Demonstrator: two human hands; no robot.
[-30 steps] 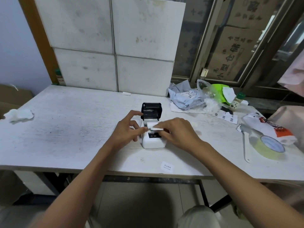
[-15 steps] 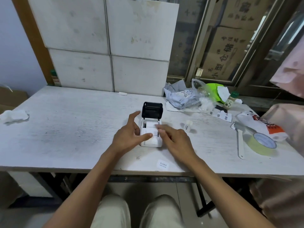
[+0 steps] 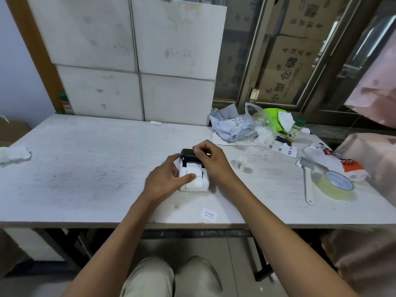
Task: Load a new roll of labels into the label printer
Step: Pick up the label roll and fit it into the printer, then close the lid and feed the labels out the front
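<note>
A small white label printer (image 3: 203, 185) sits mid-table with its black lid (image 3: 186, 153) raised at the far end. White label paper (image 3: 194, 169) lies in the open bay and runs toward me over the front. My left hand (image 3: 166, 179) holds the printer's left side, thumb pressing the paper strip down. My right hand (image 3: 211, 160) reaches over the right side, its fingers pinched on the top edge of the black lid. A small empty-looking white roll core (image 3: 241, 163) lies just right of the printer.
A loose "welcome" label (image 3: 209, 215) lies near the front table edge (image 3: 64, 222). At the right are a tape roll (image 3: 336, 185), a white spatula-like tool (image 3: 308, 185), bags and a spice jar (image 3: 294, 129). A crumpled tissue (image 3: 14, 154) lies far left. White panels stand behind.
My right hand left the label strip at the front and moved back and up to the black lid. My left thumb now presses the paper. The printer stays in place.
</note>
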